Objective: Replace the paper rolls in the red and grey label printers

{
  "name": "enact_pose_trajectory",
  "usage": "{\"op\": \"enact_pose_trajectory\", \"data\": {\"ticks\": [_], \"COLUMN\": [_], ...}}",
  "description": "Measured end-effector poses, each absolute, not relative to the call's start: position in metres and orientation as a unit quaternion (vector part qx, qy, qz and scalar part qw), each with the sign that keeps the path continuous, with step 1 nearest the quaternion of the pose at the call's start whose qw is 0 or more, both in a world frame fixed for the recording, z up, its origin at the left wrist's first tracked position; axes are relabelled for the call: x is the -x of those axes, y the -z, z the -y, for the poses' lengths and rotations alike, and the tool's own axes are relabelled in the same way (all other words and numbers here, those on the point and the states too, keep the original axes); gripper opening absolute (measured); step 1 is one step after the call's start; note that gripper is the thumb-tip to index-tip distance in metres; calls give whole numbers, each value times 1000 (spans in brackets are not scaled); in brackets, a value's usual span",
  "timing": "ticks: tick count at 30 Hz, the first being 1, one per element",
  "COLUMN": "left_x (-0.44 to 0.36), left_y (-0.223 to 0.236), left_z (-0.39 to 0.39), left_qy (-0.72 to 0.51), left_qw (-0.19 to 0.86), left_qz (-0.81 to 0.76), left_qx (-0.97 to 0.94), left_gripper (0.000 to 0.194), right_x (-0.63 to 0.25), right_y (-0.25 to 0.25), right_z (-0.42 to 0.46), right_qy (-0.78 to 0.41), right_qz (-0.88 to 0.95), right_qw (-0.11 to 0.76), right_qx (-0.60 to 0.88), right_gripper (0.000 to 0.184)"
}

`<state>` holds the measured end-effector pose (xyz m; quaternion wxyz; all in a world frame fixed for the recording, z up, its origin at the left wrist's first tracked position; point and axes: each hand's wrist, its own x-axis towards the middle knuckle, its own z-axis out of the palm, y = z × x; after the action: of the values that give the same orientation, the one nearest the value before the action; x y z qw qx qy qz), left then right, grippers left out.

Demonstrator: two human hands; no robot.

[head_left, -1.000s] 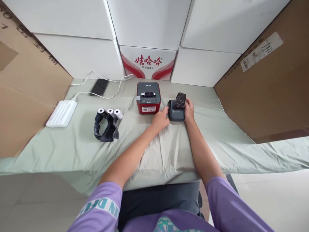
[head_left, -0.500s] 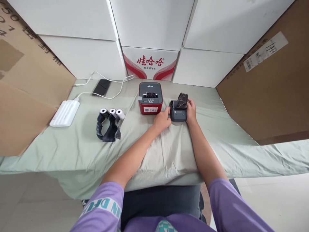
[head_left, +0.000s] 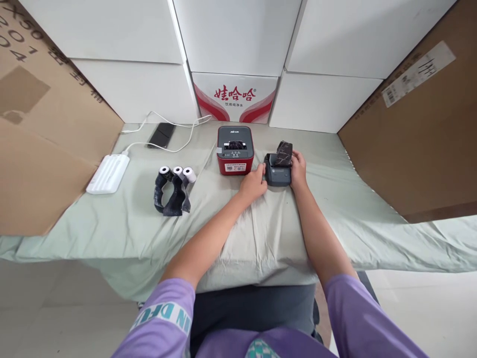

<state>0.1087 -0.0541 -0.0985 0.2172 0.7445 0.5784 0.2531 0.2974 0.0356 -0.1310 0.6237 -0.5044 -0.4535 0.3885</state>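
Two hands at the sides of a small dark grey printer

The small dark grey printer stands on the pale green cloth, to the right of a red and dark grey receipt printer and a little nearer to the person. The left hand is partly closed, with its fingers bent inward, and the fingertips meet the left side of the small printer. The right hand is curved along the opposite side, fingers half bent and lying against the casing near the back corner. Whether either hand pinches firmly or only rests there, I cannot tell.

The front of the small printer faces the person, and its wider dimension runs roughly from left to right. A dark patterned paper strip rises from its top; the strip has its long axis upward, leaning slightly to the right, beside the right fingertips.

The receipt printer also has its front, with a white label, turned toward the person. Well apart on the left, three paper rolls stand close together, with dark unrolled lengths curving in front of them.
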Motion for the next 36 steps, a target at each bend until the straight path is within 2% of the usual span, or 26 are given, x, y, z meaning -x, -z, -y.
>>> {"op": "enact_pose_trajectory", "data": {"ticks": [11,16,21,24,29,36], "left_x": [-110,-110,-110,-111,-110,-109], "left_y": [101,101,101,101,100,98], "left_z": [57,58,58,59,60,59], "left_qy": [-260,-269,-280,-282,-284,-292], "left_qw": [211,217,220,220,232,246], "left_qz": [-578,-572,-570,-572,-575,-575], "left_qx": [-744,-744,-741,-738,-732,-724], "left_gripper": [48,52,43,41,40,38], "right_x": [-298,-301,-300,-297,-296,-297], "right_y": [129,120,108,103,104,108], "right_z": [-34,-24,-8,-1,0,-7], "right_qy": [-367,-292,-197,-171,-172,-266], "right_qz": [482,528,511,502,481,479], "right_qw": [598,567,594,613,634,654], "right_qx": [524,560,589,585,580,522], "right_gripper": [40,32,25,27,33,40]}}
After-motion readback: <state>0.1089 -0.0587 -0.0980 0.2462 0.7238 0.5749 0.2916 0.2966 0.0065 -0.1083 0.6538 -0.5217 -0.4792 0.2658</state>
